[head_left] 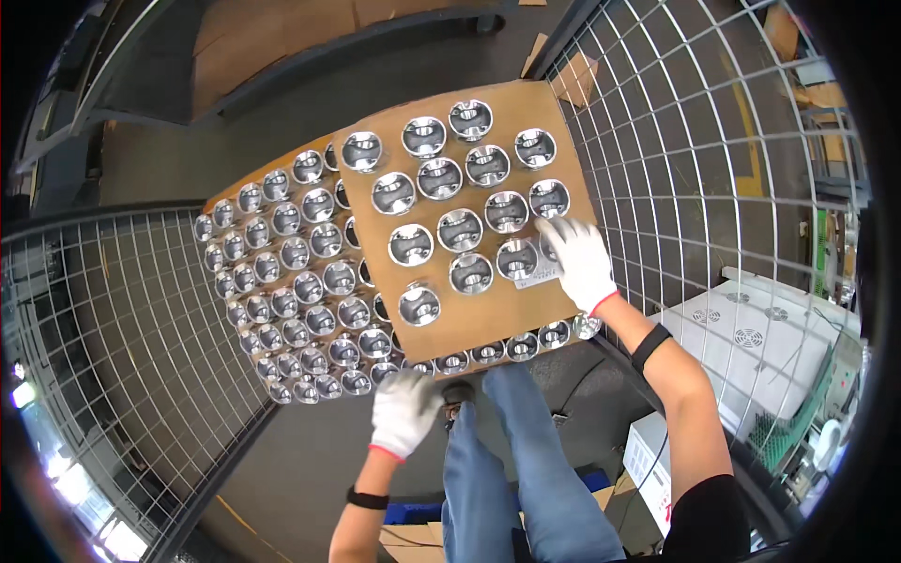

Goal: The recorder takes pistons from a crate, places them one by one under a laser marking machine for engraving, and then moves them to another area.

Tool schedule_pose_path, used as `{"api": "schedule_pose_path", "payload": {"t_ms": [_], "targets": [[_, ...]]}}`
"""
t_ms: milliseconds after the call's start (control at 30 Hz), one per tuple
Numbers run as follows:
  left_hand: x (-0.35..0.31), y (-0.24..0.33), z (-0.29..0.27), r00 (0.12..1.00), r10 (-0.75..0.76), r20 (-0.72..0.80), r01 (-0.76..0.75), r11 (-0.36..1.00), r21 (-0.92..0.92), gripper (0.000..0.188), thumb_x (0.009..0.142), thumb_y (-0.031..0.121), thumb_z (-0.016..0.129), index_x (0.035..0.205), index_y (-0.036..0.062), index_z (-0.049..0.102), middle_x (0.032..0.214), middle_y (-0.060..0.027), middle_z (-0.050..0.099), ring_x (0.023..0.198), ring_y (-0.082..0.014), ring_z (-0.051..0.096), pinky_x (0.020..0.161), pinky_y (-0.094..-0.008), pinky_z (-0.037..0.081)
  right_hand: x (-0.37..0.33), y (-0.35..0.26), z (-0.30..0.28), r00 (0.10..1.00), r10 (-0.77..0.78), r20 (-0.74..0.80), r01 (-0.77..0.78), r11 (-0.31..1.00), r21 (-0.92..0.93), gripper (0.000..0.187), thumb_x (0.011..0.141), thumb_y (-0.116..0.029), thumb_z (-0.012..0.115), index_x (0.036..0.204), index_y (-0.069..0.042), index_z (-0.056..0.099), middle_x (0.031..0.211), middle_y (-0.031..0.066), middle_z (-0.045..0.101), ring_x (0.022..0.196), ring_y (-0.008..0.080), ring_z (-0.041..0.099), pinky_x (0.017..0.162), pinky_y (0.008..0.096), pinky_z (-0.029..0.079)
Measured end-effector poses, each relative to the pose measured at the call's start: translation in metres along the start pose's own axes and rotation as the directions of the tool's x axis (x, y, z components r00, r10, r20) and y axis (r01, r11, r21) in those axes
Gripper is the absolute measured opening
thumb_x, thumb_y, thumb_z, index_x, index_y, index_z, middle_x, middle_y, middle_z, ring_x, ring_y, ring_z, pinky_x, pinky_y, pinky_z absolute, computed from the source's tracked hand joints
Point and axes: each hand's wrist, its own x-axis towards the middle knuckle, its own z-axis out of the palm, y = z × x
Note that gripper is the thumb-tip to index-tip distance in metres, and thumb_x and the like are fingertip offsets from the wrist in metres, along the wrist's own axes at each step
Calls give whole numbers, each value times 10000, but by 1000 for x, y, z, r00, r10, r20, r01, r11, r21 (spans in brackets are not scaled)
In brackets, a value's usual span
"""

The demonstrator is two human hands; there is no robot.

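Observation:
My right hand (pixel 579 263), in a white glove, is over the right side of a brown cardboard sheet (pixel 502 324). Its fingers close around a shiny metal piston (pixel 547 248), which they partly cover. Beside that hand a small clear bag or label (pixel 537 279) lies below another piston (pixel 516 259). Several more pistons (pixel 460 230) are spread in loose rows on the sheet, hollow side up. My left hand (pixel 405 413), also gloved, hangs near the front edge of the lower layer; motion blurs its fingers, and I see nothing held in it.
Under the sheet, a lower layer of pistons (pixel 295 253) shows in dense rows at left and along the front. Wire mesh panels (pixel 676 122) rise on the right and left. A brown-topped cart (pixel 282 47) stands beyond, and a white vented box (pixel 741 338) sits outside the right mesh.

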Motion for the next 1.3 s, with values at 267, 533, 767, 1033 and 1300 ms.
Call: {"api": "schedule_pose_path", "payload": {"t_ms": [267, 533, 767, 1033, 1300], "targets": [[121, 31, 14, 996, -5, -93, 11, 998, 68, 451, 746, 233, 724, 1132, 48, 582, 1126, -134, 600, 1059, -333, 566, 937, -452, 426, 53, 43, 57, 968, -164, 190, 172, 985, -26, 655, 845, -19, 477, 1431, -305, 417, 1090, 152, 558, 999, 316, 573, 905, 430, 473], [131, 29, 32, 986, -147, -78, 149, 989, 20, 371, 767, 209, 718, 1085, 46, 619, 1075, -139, 635, 1032, -332, 585, 929, -454, 426, 16, 29, 50, 993, -12, 113, -1, 994, 109, 642, 809, -15, 520, 1396, -270, 463, 1041, 143, 568, 933, 310, 588, 849, 426, 481], [123, 31, 44, 960, -211, -184, 218, 976, 20, 333, 788, 195, 700, 1093, 71, 648, 976, -141, 663, 889, -330, 624, 813, -427, 469, -64, -10, 60, 973, 224, 51, -229, 935, 269, 616, 710, -36, 597, 1307, -178, 542, 886, 161, 502, 742, 353, 531, 682, 471, 443], [66, 15, 105, 494, -516, 700, 699, -243, -672, 600, 964, 517, 480, 1346, 55, 507, 1164, -98, 622, 934, -198, 590, 835, -351, 477, -72, -124, 67, 790, 569, 229, -598, 631, 495, 571, 660, -9, 662, 1213, -131, 588, 959, 167, 543, 823, 366, 564, 729, 485, 456], [81, 13, 91, 565, -580, 586, 436, -393, -809, 574, 999, 429, 438, 1426, 49, 381, 1351, -90, 500, 1115, -242, 543, 956, -376, 418, -42, -167, 97, 726, 677, 123, -643, 604, 471, 445, 689, -43, 687, 1117, -132, 601, 858, 140, 529, 739, 336, 578, 642, 447, 472]]}}
